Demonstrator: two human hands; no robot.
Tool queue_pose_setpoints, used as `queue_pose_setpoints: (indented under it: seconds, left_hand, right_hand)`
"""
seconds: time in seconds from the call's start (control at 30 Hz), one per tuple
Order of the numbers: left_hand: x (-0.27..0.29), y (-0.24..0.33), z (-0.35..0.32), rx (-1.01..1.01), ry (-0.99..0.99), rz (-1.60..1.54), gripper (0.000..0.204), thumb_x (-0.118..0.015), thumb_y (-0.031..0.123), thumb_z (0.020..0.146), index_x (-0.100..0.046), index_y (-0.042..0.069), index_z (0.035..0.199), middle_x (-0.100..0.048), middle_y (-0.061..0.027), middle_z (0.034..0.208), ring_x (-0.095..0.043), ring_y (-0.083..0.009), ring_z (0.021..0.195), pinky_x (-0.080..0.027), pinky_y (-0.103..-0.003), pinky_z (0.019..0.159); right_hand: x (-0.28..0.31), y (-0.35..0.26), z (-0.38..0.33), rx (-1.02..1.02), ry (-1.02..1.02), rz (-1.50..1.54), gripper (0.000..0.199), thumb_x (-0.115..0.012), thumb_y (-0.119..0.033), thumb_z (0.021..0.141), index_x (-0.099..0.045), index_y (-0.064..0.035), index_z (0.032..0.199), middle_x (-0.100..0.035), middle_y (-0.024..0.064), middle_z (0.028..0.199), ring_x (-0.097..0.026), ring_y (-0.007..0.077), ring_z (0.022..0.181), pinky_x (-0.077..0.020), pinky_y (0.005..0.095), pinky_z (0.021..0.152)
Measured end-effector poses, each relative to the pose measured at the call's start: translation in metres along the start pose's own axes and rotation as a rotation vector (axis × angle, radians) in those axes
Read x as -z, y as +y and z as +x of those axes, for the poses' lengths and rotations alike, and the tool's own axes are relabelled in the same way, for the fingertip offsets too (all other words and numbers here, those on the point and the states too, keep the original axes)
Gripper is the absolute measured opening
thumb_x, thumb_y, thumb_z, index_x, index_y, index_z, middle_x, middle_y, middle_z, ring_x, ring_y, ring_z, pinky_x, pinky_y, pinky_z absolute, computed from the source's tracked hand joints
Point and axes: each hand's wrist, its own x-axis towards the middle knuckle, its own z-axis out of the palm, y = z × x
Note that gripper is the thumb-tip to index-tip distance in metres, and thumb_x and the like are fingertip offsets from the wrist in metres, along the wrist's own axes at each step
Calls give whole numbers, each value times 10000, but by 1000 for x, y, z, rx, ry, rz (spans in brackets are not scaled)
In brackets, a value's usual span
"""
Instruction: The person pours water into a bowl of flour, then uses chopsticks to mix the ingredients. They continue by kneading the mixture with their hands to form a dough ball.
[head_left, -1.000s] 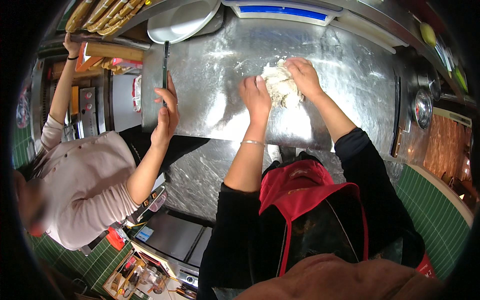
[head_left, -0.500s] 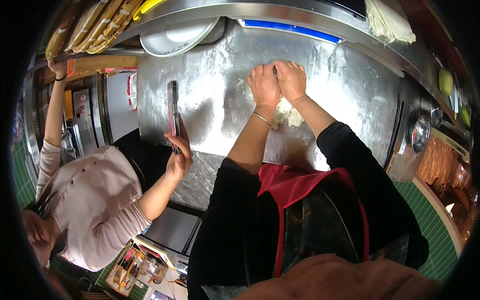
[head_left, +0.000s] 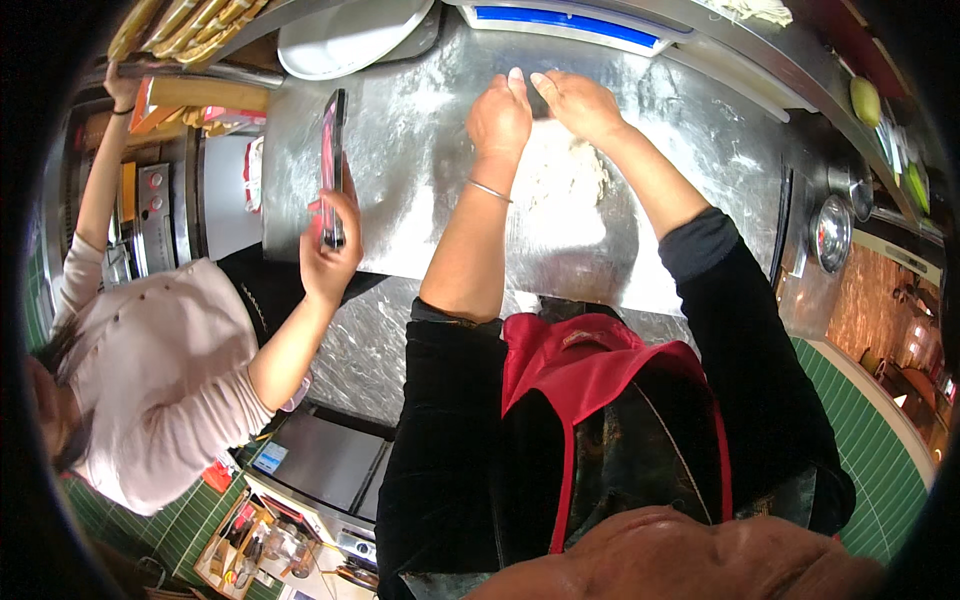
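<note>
My left hand [head_left: 499,118] and my right hand [head_left: 583,106] are side by side over the metal worktop [head_left: 400,150]. Both have curled fingers, and the thumbs point away from me. A narrow dark thing [head_left: 539,103] shows between them; its kind is mostly hidden by my fingers. On my side of the hands lies pale, crumbly dough [head_left: 568,178], lumpy and spread on the steel, with whitish smears around it.
At the left a co-worker holds up a phone [head_left: 332,165] over the worktop edge. A white basin [head_left: 345,40] stands at the back left, beside a white tray with a blue strip [head_left: 565,27]. A metal bowl [head_left: 830,234] sits far right.
My hands have moved farther from me and rolled thumbs outward, uncovering more of the dough. The view has shifted slightly, and the co-worker's phone sits higher in it.
</note>
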Motion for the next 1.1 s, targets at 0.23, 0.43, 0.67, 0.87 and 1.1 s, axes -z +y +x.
queue_pose_setpoints:
  seconds: [0.23, 0.43, 0.67, 0.87, 1.1]
  left_hand:
    - [-17, -12, -93, -225, -2, 41, 159, -515, 177, 906, -604, 56, 856, -618, -164, 895, -567, -372, 877, -440, -461, 812]
    - [-41, -22, -100, -139, 178, 64, 118, -541, 169, 873, -607, 80, 915, -579, -105, 964, -517, -303, 974, -363, -449, 884]
    - [-36, -12, -40, -146, 156, 65, 196, -537, 162, 878, -634, 106, 1039, -615, -99, 985, -545, -303, 970, -366, -431, 895]
    - [-44, -16, -18, -149, 182, 42, 159, -534, 173, 888, -633, 96, 986, -654, -129, 883, -607, -335, 875, -443, -447, 801]
    - [-17, -1, -35, -53, 49, -3, 216, -544, 224, 890, -591, 56, 761, -644, -150, 803, -618, -347, 771, -478, -482, 683]
  right_hand:
    - [-24, -20, -106, 129, 286, -98, 159, -541, -234, 907, -645, -114, 892, -604, 86, 911, -558, 328, 904, -440, 449, 817]
    - [-55, 3, -86, 222, 327, -96, 117, -551, -194, 881, -625, -119, 829, -624, 86, 835, -587, 306, 842, -437, 426, 780]
    - [-46, 11, -13, 49, 188, -48, 168, -502, -205, 898, -618, -93, 848, -658, 137, 826, -626, 356, 773, -501, 476, 698]
    - [-56, 16, 2, 148, 480, 66, 203, -530, -280, 893, -651, -118, 903, -667, 118, 876, -616, 351, 844, -482, 478, 771]
    - [-8, 0, -25, -57, -37, -45, 445, -380, -377, 989, -661, -67, 838, -684, 163, 961, -629, 358, 912, -485, 481, 794]
